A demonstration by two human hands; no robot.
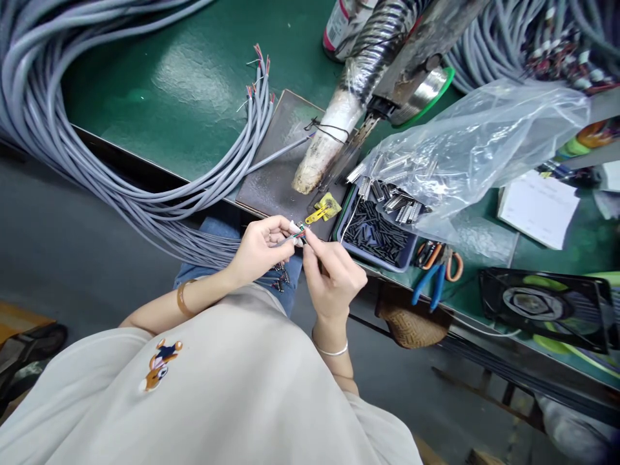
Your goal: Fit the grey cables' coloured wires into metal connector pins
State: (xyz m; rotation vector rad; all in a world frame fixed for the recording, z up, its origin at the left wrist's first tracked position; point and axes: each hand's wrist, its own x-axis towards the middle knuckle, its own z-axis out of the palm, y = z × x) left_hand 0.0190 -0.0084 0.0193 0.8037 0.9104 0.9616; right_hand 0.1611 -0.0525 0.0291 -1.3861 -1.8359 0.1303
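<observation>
My left hand is closed on the end of a grey cable, whose thin coloured wires fan out between my two hands. White covers sit on some of its fingertips. My right hand pinches at those wires from the other side; a small dark part seems to be there, too small to make out. Just beyond my fingers, a yellow clip-like piece lies at the edge of a brown board. A bundle of grey cables runs across my lap, with connector ends hanging beside my left wrist.
A blue tray holds black sleeves and metal connectors, partly under a clear plastic bag. Above the board hang a duct hose and a solder spool. Pliers, scissors and a fan lie rightward.
</observation>
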